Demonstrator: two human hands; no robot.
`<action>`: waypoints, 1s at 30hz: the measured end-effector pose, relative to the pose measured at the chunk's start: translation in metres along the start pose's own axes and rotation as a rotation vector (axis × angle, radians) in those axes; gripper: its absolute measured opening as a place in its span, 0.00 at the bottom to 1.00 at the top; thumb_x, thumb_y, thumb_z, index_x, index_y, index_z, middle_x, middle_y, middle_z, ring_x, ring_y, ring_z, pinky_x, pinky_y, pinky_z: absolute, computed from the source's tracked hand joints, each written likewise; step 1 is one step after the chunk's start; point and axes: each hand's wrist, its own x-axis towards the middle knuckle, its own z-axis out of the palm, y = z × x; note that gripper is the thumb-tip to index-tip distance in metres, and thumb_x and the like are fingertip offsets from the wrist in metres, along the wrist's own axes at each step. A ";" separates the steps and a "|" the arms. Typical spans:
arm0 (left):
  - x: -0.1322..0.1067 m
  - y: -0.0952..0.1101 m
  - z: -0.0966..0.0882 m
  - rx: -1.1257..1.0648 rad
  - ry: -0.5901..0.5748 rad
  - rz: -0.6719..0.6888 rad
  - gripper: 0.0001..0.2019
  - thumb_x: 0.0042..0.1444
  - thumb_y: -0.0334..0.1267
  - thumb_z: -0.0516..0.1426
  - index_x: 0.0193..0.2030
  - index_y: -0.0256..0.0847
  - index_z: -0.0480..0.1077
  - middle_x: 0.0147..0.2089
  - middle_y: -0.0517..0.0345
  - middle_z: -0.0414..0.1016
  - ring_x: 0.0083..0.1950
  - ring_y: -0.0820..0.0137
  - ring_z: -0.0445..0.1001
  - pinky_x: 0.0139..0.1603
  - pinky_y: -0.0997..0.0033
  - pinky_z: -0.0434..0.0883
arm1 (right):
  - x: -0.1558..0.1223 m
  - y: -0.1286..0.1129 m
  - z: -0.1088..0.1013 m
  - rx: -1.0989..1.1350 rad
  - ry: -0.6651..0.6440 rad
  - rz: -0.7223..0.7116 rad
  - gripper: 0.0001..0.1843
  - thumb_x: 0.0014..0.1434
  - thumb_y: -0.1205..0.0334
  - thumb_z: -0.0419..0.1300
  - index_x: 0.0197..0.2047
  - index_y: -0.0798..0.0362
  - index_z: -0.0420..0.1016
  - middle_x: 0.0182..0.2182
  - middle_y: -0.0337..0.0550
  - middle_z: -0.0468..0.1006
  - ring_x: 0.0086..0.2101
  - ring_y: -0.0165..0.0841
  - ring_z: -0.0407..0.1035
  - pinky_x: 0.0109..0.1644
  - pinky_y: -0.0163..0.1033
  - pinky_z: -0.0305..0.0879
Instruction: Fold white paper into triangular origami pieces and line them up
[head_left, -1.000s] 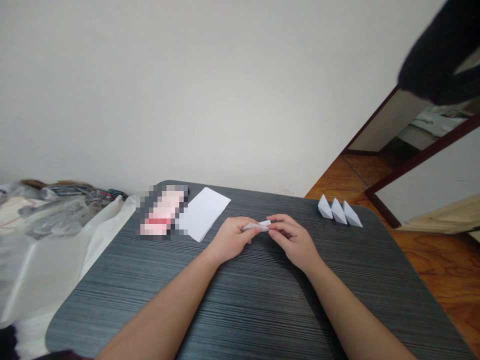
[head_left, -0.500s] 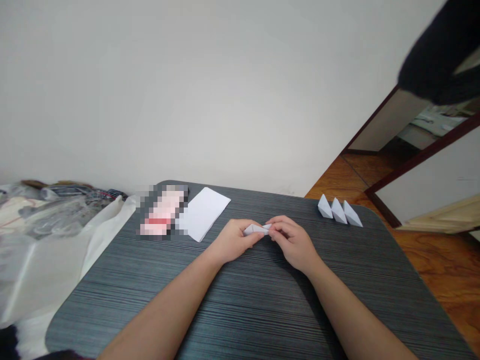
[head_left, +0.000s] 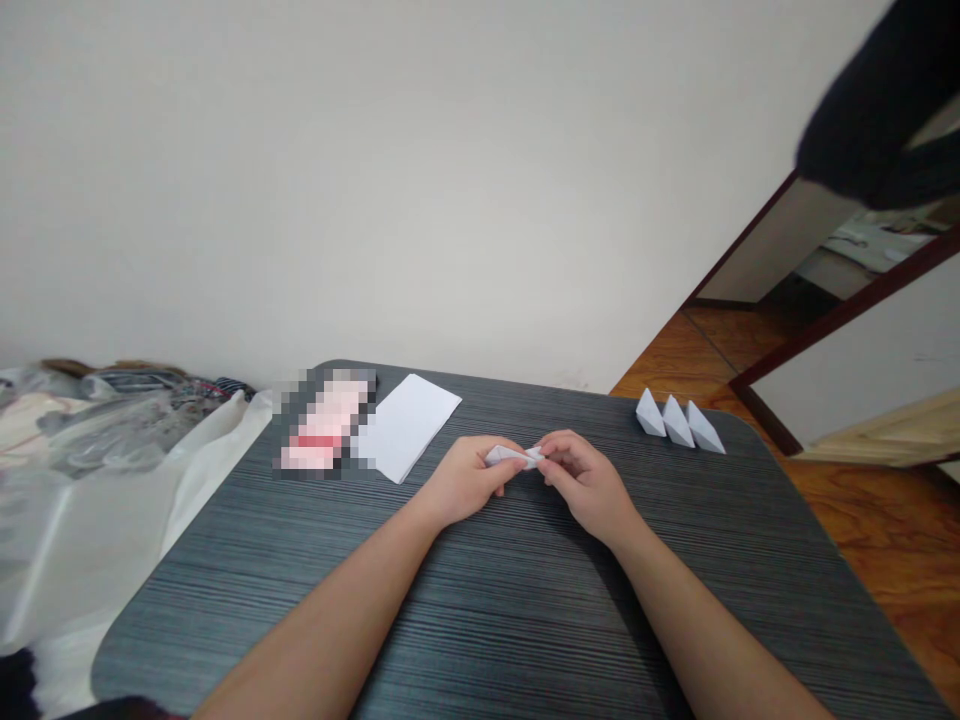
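Observation:
A small folded piece of white paper (head_left: 510,457) is held between my two hands over the middle of the table. My left hand (head_left: 469,480) pinches its left part, thumb on the near side. At its right end, the thumb and fingertips of my right hand (head_left: 589,483) close on the paper. My fingers cover part of the folds, so its full shape is hidden. To the right stand three folded white paper boats (head_left: 678,422) in a row, with pointed peaks. Left of my hands lies a stack of white paper sheets (head_left: 416,420).
The dark wood-grain table (head_left: 495,620) has rounded corners and meets a pale wall (head_left: 450,200). A pixelated pink and red item (head_left: 330,415) lies at the back left. Plastic bags (head_left: 112,440) crowd the left side. A dark blurred shape (head_left: 870,120) hangs at the upper right.
Both hands stay in nearly the same place, still on the folded paper. The paper has turned slightly and its visible folds look a little different. Fingers of both hands have shifted slightly.

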 end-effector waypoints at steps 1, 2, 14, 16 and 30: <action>0.000 0.000 0.000 -0.011 0.001 -0.004 0.11 0.55 0.42 0.54 0.36 0.37 0.74 0.19 0.63 0.66 0.21 0.77 0.64 0.24 0.78 0.60 | -0.001 0.002 0.001 0.053 -0.001 0.058 0.06 0.58 0.62 0.57 0.41 0.50 0.66 0.33 0.40 0.72 0.26 0.28 0.67 0.30 0.35 0.64; 0.000 0.000 0.000 -0.019 0.001 -0.006 0.11 0.55 0.41 0.53 0.36 0.37 0.74 0.19 0.63 0.65 0.21 0.77 0.63 0.24 0.78 0.60 | -0.001 0.004 0.002 0.102 -0.005 0.101 0.08 0.58 0.62 0.57 0.43 0.50 0.65 0.32 0.39 0.72 0.23 0.27 0.66 0.27 0.34 0.63; 0.001 -0.003 0.001 -0.030 0.024 -0.007 0.17 0.54 0.44 0.55 0.49 0.40 0.69 0.20 0.64 0.68 0.22 0.75 0.66 0.25 0.77 0.62 | -0.003 -0.006 -0.003 -0.172 -0.083 0.119 0.12 0.62 0.59 0.51 0.29 0.53 0.69 0.16 0.34 0.68 0.19 0.27 0.63 0.26 0.32 0.59; 0.001 -0.005 0.002 -0.039 0.024 -0.023 0.19 0.54 0.44 0.55 0.52 0.41 0.67 0.20 0.64 0.69 0.22 0.75 0.67 0.26 0.77 0.63 | -0.003 -0.007 -0.003 -0.187 -0.080 0.105 0.12 0.62 0.59 0.51 0.29 0.53 0.69 0.16 0.34 0.68 0.19 0.27 0.63 0.27 0.32 0.59; 0.002 -0.004 0.002 -0.060 -0.031 -0.055 0.12 0.54 0.41 0.53 0.35 0.34 0.72 0.23 0.57 0.72 0.25 0.74 0.70 0.26 0.78 0.64 | -0.004 -0.001 -0.002 -0.131 -0.105 0.117 0.11 0.62 0.60 0.52 0.31 0.53 0.69 0.18 0.35 0.69 0.20 0.27 0.64 0.27 0.33 0.60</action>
